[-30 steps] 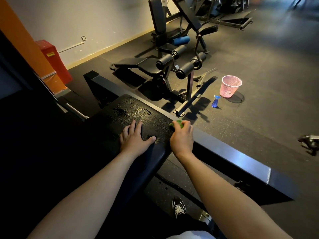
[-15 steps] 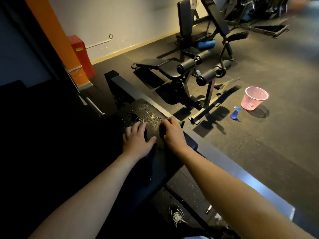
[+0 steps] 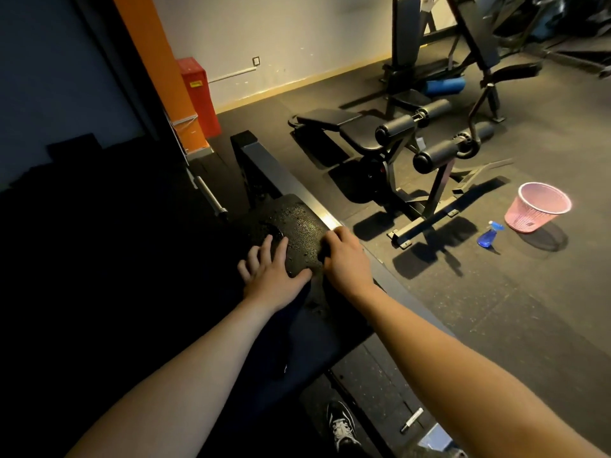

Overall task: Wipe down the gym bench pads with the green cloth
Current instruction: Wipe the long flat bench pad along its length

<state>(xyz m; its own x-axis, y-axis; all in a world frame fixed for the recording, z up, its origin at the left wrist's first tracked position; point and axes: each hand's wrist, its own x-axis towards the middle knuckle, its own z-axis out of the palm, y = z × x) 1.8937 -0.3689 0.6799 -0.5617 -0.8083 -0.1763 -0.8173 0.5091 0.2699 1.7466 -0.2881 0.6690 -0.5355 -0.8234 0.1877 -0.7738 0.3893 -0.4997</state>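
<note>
A black bench pad [image 3: 299, 223], beaded with water droplets, runs away from me at the centre of the head view. My left hand [image 3: 271, 276] lies flat on the pad, its fingers spread and straight. Just to its right, my right hand [image 3: 344, 259] sits at the pad's right edge with the fingers curled down. The green cloth does not show in this frame; it is hidden under that hand, where it showed a moment earlier.
A steel frame beam [image 3: 264, 160] runs along the pad's right side. Beyond it stands a leg-curl bench [image 3: 396, 133]. On the floor to the right are a pink basket [image 3: 537, 206] and a blue spray bottle [image 3: 489, 234]. My shoe [image 3: 340, 428] is below the pad.
My right hand has slid with the cloth from the pad's right edge inward and forward along it; the cloth's green tip has gone out of sight. The left hand stays flat on the pad.
</note>
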